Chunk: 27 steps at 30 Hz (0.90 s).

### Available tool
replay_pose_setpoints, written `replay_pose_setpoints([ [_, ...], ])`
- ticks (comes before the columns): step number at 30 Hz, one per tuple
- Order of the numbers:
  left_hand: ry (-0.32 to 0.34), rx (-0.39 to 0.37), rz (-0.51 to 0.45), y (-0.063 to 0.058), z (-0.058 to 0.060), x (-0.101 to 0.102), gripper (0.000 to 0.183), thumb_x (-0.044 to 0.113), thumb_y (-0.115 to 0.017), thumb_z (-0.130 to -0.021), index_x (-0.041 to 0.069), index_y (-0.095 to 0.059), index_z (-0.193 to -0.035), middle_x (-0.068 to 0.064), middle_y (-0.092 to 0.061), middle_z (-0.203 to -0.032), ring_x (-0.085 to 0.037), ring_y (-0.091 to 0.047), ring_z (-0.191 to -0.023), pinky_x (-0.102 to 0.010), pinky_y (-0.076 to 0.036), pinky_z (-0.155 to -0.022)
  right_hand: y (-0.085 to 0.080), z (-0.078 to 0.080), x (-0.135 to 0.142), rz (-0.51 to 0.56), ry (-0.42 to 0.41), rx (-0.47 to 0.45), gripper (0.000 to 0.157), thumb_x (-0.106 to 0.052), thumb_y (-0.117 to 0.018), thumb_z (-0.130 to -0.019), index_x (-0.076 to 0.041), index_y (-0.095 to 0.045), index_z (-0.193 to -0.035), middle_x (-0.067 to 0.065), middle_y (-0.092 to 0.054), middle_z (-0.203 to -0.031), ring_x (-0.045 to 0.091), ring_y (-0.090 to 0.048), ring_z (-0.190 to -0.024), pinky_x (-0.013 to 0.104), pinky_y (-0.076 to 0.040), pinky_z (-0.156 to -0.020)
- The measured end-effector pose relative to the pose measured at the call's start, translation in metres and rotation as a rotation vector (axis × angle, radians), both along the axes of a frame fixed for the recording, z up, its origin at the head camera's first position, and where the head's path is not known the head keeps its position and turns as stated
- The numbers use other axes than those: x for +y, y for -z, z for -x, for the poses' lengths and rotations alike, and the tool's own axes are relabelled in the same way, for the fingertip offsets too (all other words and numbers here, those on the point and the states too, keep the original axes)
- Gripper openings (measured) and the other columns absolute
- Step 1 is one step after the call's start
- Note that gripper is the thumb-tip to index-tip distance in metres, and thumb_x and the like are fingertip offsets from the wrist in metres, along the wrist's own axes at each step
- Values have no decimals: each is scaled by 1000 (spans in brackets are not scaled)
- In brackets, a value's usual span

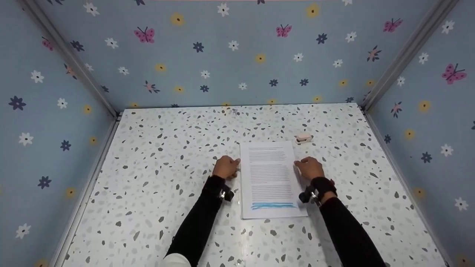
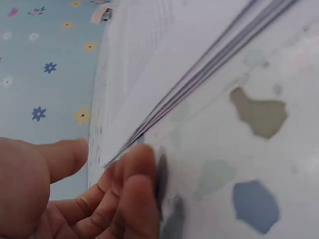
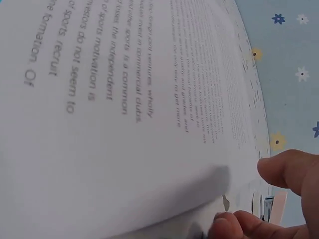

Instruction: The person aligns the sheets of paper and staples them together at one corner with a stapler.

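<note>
Lying between left hand (image 1: pixel 226 168) and right hand (image 1: pixel 310 168): papers (image 1: pixel 272 180)

Bright, even light filled the head view, leaving the speckled surface (image 1: pixel 148 218) pale, while the print on the paper (image 1: pixel 271 174) was too fine to read. The left wrist view looked hazy, the left hand (image 1: pixel 226 167) soft. In the right wrist view, a blurred grey shadow darkened the paper's edge and farther lines smeared.
</note>
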<state>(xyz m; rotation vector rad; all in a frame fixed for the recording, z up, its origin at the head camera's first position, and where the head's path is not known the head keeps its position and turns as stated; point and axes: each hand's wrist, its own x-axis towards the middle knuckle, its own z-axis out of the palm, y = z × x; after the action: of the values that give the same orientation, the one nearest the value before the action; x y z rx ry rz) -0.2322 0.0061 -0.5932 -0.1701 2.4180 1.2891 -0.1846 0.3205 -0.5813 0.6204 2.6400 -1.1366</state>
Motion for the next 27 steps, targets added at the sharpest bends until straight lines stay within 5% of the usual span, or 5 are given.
replay_pose_setpoints([
  [6,-43,-124,-133,-8,10,-8,35,26,-52,-107,-2,-69,-97,-10,-72,-86,-20,-73,-70,-28,-57,-60,-10,4,15,94,22,-27,39,-30,-52,-102,4,-71,-100,10,-71,-82,18,-68,-68,32,-54,-68],
  [14,-40,-216,-182,-15,14,-8,38,26,-50,-108,-6,-70,-103,-15,-74,-91,-23,-75,-76,-33,-60,-66,-13,12,18,232,66,-141,36,-25,-49,-100,6,-65,-110,13,-71,-93,18,-71,-72,30,-57,-66],
  [27,-46,-208,-172,-15,11,-2,36,26,-51,-107,-5,-70,-103,-15,-73,-93,-24,-74,-77,-35,-59,-63,-4,17,2,241,116,-143,33,-22,-50,-100,5,-66,-107,11,-67,-89,18,-65,-70,28,-55,-62],
])
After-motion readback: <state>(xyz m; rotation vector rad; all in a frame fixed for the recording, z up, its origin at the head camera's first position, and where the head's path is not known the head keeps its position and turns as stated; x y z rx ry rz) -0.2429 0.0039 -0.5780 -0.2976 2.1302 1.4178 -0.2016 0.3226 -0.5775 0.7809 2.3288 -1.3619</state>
